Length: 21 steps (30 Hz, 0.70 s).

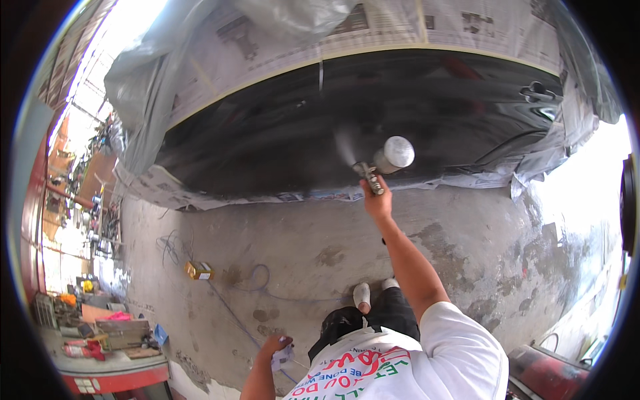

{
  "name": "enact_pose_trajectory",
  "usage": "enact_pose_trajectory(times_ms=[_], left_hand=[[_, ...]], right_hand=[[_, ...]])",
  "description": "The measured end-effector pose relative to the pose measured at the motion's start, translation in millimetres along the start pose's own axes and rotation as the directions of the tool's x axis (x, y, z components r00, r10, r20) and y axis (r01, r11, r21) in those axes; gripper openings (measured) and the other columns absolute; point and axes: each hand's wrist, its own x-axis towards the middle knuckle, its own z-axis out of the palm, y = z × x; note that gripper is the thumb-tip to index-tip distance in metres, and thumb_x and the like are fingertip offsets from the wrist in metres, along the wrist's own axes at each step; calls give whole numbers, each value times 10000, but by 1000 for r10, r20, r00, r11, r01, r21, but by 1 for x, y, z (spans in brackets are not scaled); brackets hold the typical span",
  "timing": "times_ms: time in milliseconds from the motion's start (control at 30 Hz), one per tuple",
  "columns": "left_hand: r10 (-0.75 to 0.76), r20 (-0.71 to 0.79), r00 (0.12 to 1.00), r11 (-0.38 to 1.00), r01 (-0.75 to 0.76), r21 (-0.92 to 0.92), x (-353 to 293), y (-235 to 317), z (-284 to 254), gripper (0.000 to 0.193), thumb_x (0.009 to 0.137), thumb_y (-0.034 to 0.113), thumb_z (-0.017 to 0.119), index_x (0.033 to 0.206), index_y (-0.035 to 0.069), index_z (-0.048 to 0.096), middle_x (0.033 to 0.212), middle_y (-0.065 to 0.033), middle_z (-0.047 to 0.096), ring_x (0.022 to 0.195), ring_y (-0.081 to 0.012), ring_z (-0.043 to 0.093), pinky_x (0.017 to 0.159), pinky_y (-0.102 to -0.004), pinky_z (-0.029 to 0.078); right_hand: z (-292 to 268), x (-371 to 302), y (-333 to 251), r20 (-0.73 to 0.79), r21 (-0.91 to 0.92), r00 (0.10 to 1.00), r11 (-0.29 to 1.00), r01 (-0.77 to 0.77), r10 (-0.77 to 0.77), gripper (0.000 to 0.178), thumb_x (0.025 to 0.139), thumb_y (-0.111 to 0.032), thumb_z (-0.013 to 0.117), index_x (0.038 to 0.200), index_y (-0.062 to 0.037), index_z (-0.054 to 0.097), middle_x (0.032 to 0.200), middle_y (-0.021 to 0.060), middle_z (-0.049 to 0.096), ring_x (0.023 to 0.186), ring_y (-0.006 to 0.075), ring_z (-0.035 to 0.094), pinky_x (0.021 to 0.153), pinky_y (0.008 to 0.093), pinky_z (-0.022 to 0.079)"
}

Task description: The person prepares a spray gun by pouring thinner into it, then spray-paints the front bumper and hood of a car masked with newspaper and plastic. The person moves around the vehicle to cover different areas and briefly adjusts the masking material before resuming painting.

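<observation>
My right hand (379, 199) is wrapped round the handle of a spray gun (371, 177). A rounded paint cup (398, 153) with a whitish top sits on the gun. Pale mist (345, 145) fans out from its nozzle towards a glossy black car door panel (267, 127). Low on the left, beside my body, my left hand (275, 345) is closed round something pale and purplish that I cannot make out. A thin bluish hose (233, 313) runs along the floor close to that hand.
Printed paper (267, 37) and grey plastic sheeting (137, 100) surround the panel. A yellow tin (199, 270) stands on the stained concrete floor (320, 233) near tangled hose. Cluttered red workbench (120, 380) at lower left; a dark red car part (547, 370) at lower right.
</observation>
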Motion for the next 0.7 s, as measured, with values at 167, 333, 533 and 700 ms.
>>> enact_pose_trajectory(times_ms=[167, 333, 533, 700], left_hand=[[145, -175, 974, 975, -171, -144, 76, 65, 9, 460, 885, 355, 779, 1272, 122, 697, 1213, -118, 740, 1149, -287, 699, 987, -397, 531], [407, -381, 830, 846, -500, -186, 200, 171, 33, 837, 805, 264, 855, 1522, 100, 456, 1483, -232, 536, 1365, -341, 542, 1123, -447, 447], [479, -51, 877, 785, -453, -423, 295, 226, 89, 587, 743, 244, 847, 1280, 120, 646, 1189, -162, 703, 1176, -310, 650, 1028, -396, 497], [579, -27, 815, 712, -521, -472, 295, 183, 66, 411, 775, 273, 841, 1123, 117, 687, 1175, -121, 721, 1123, -271, 686, 954, -380, 526]], right_hand=[[72, -74, -15, 296, 44, 950, 992, -117, 98, 230, 964, -301, 726, 1008, -77, 697, 787, 68, 689, 728, 177, 602, 712, 332, 502], [107, -108, -12, 327, 199, 942, 970, -142, 71, 224, 1004, -280, 691, 958, -62, 671, 766, -13, 656, 602, 69, 527, 549, 276, 433], [115, -82, 25, 129, 52, 990, 996, -68, 61, 248, 1031, -320, 666, 967, -80, 659, 778, -12, 672, 488, 41, 490, 426, 252, 359], [149, -52, 49, -345, -312, 885, 927, 207, -313, 349, 1022, -258, 654, 1253, 1, 624, 1092, 171, 714, 991, 324, 663, 916, 397, 500]])
